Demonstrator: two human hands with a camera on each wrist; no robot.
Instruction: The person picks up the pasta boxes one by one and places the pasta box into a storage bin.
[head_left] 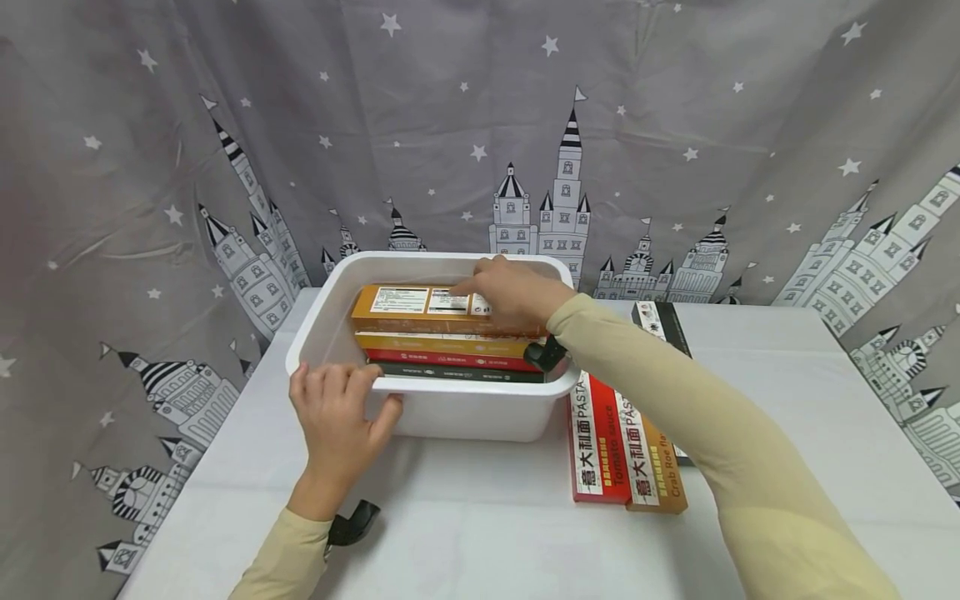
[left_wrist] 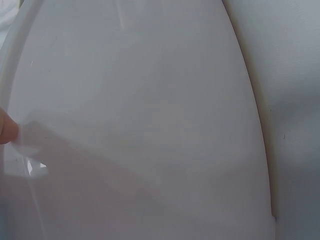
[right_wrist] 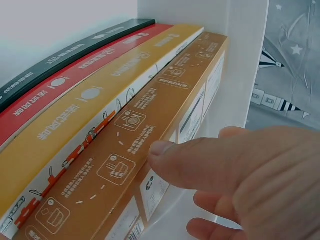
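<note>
A white plastic bin (head_left: 465,414) stands on the table. My left hand (head_left: 337,417) holds its front-left rim, fingers over the edge and thumb against the outer wall; a fingertip (left_wrist: 7,129) shows in the left wrist view. Inside, a dark box (head_left: 457,372), a red box (head_left: 450,359), a yellow box (head_left: 442,342) and a brown-orange pasta box (head_left: 412,322) stand side by side on edge, the brown-orange one rearmost. My right hand (head_left: 517,293) reaches into the bin, its thumb (right_wrist: 170,155) touching that box's upper edge. The other fingers are beside its labelled face, partly hidden.
Right of the bin lie a red tomato sauce pasta box (head_left: 607,442), an orange crab roe pasta box (head_left: 656,467) and a dark box (head_left: 671,325) partly covered by my right sleeve. A grey castle-print curtain (head_left: 420,125) hangs behind the white table (head_left: 480,533).
</note>
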